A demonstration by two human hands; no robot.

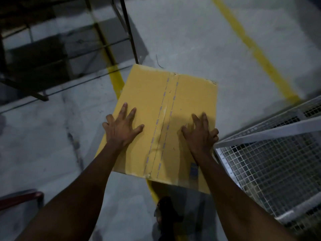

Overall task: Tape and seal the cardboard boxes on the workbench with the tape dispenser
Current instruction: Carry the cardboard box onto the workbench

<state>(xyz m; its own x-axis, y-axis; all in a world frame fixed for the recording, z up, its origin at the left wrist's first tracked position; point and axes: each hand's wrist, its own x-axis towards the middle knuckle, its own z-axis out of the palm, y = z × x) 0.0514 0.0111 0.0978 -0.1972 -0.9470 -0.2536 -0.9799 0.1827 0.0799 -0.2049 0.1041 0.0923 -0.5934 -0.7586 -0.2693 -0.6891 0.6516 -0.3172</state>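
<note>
A yellow-brown cardboard box (191,94) fills the middle of the head view, seen from above over a grey concrete floor. Its two top flaps are closed and a strip of clear printed tape (166,119) runs along the centre seam from the far edge to the near edge. My left hand (121,127) lies flat on the left flap with the fingers spread. My right hand (199,133) lies on the right flap near the box's right edge, fingers spread and slightly curled. Neither hand holds anything. No tape dispenser is in view.
A white wire-mesh cage (271,162) stands close to the box's right side. A dark metal frame (128,32) stands at the upper left. Yellow lines (251,49) cross the floor. My dark shoe (166,216) shows below the box. A red bar (19,199) lies at the lower left.
</note>
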